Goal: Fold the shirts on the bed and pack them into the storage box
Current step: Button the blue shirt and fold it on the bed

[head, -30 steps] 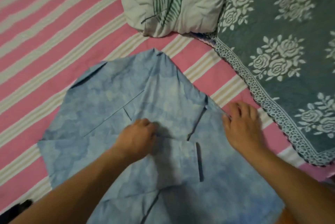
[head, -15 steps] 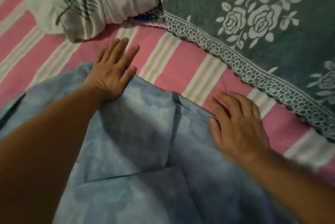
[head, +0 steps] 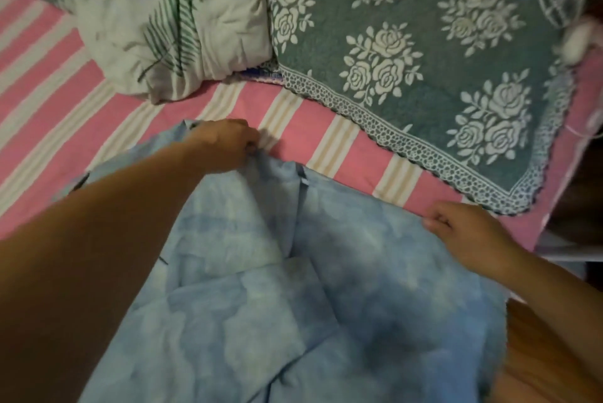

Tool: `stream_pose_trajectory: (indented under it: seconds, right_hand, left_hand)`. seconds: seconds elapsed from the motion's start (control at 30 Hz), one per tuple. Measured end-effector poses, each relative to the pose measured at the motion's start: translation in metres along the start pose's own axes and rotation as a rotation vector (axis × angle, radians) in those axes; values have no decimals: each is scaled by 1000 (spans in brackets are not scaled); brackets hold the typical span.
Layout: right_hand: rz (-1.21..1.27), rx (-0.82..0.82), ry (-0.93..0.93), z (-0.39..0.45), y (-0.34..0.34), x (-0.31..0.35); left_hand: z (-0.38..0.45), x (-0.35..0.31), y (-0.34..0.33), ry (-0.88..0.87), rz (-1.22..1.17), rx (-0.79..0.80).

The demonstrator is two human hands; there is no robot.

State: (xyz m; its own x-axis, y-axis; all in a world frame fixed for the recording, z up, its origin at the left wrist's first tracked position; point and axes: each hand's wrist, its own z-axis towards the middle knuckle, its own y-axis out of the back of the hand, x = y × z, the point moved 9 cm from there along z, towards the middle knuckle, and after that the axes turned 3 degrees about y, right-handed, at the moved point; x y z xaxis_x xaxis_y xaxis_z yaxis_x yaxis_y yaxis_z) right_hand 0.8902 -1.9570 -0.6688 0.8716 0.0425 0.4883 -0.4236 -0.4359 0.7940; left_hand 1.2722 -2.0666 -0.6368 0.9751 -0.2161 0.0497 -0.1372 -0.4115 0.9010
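Blue mottled cotton shirt (head: 359, 272) lay on the pink striped bedsheet (head: 326, 138). Both hands, flat on it half a second before, now pinched its far edge: left hand (head: 225, 144), right hand (head: 466, 233). Folding appeared under way; no storage box was visible.

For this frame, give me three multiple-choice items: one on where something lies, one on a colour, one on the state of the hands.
1. Where does the rose-patterned blanket lie?
A. beyond the shirt, to the right
B. under the shirt
C. on the floor

2. What colour is the shirt?
A. red
B. light blue
C. black

3. What are both hands doing?
A. lying flat
B. pinching the shirt's far edge
C. hanging idle

Answers:
1 A: the rose-patterned blanket lies past the shirt, beside the pillow.
2 B: its cloth is mottled light blue on the striped sheet.
3 B: left hand and right hand curl on the edge.
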Motion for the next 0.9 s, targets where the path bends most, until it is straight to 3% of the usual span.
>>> stream_pose_trajectory:
  seconds: [0.1,0.2,0.3,0.43,0.57,0.7,0.83,0.9]
  right_hand:
    - [-104,14,-70,7,-6,0]
    - [-173,17,-85,11,-18,2]
    - [-132,4,-55,11,-20,1]
    - [-79,-20,-11,10,-18,4]
    - [-76,-19,0,11,-17,2]
    - [-114,-13,6,11,-20,-1]
    - [-133,13,9,14,-19,0]
    - [-157,-68,39,10,-12,4]
  left_hand:
    - [-6,-23,13,57,168,-209]
    - [-10,-69,17,-152,-100,-348]
    - [-11,-105,11,-409,-90,-308]
    - [8,-113,8,-426,106,-219]
    - [18,-121,4,-520,320,23]
    - [25,-126,10,-404,487,134]
    - [43,-128,19,-229,389,128]
    - [45,-129,14,-155,358,87]
